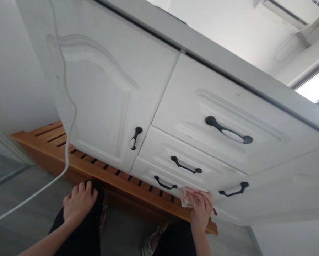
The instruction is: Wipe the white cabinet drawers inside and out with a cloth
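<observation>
My right hand (201, 209) is closed on a pale pink cloth (186, 197). It presses the cloth to the lower edge of the white bottom drawer (146, 170), just above a slatted wooden bench (117, 183). My left hand (79, 202) holds nothing and rests on my dark-trousered knee (97, 188), fingers lying over it. Dark curved handles with white inlays sit on the top drawer (244, 113), the middle drawer (163, 142) and the cabinet door (95, 106). Folds of the cloth hide part of my right fingertips.
A white cable (71, 131) hangs across the cabinet door and bench down to the lower left. Another dark handle (234, 189) is on the cabinet's right side. The worktop edge (228, 64) overhangs the drawers. A small red thing (215, 212) shows beside my right hand.
</observation>
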Demonstrator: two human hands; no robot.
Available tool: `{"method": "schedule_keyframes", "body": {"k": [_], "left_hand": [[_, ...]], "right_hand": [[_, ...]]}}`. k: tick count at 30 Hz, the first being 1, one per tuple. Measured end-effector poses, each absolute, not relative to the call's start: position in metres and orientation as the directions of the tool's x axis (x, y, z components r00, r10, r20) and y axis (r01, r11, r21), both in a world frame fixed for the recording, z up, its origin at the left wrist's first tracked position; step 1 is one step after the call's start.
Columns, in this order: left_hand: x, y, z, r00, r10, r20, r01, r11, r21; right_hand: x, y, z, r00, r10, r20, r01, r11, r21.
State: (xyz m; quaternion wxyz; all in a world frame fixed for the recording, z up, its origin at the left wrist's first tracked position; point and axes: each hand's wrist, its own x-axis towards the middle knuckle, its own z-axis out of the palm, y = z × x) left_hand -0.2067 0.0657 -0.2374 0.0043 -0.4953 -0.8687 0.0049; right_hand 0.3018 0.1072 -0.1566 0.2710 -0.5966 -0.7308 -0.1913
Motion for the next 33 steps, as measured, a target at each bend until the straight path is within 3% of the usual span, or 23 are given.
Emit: {"method": "schedule_keyframes", "body": {"k": [6,8,10,12,15,19,23,27,33], "left_hand": [[-0.203,0.065,-0.236,-0.498,0.867,0.027,0.867,0.499,-0.017],[-0.202,0.065,-0.235,-0.495,0.868,0.036,0.869,0.495,-0.015],[-0.201,0.065,-0.235,-0.494,0.868,0.043,0.868,0.495,-0.018],[-0.200,0.065,-0.236,-0.498,0.866,0.050,0.866,0.500,-0.027],[-0.201,0.062,-0.236,-0.504,0.862,0.058,0.861,0.507,-0.035],[-0.208,0.057,-0.237,-0.507,0.860,0.067,0.860,0.509,-0.036],[-0.215,0.055,-0.238,-0.516,0.853,0.079,0.855,0.519,-0.011],[-0.215,0.057,-0.239,-0.516,0.853,0.073,0.856,0.516,0.021],[-0.209,0.058,-0.236,-0.500,0.865,0.041,0.866,0.499,0.027]], "right_hand": [[0.266,0.083,-0.166,0.072,0.769,0.635,0.875,0.257,-0.411],[0.218,0.087,-0.149,0.002,0.718,0.696,0.846,0.371,-0.384],[0.164,0.100,-0.127,-0.124,0.657,0.744,0.840,0.469,-0.274],[0.110,0.122,-0.110,-0.126,0.560,0.819,0.822,0.522,-0.230],[0.047,0.159,-0.109,-0.194,0.580,0.791,0.813,0.546,-0.201],[0.008,0.181,-0.151,-0.374,0.651,0.660,0.809,0.577,-0.110],[0.011,0.179,-0.185,-0.566,0.739,0.365,0.769,0.633,-0.090],[0.025,0.179,-0.192,-0.694,0.707,0.136,0.707,0.705,-0.056],[0.039,0.177,-0.197,-0.766,0.642,0.010,0.640,0.765,-0.068]]}}
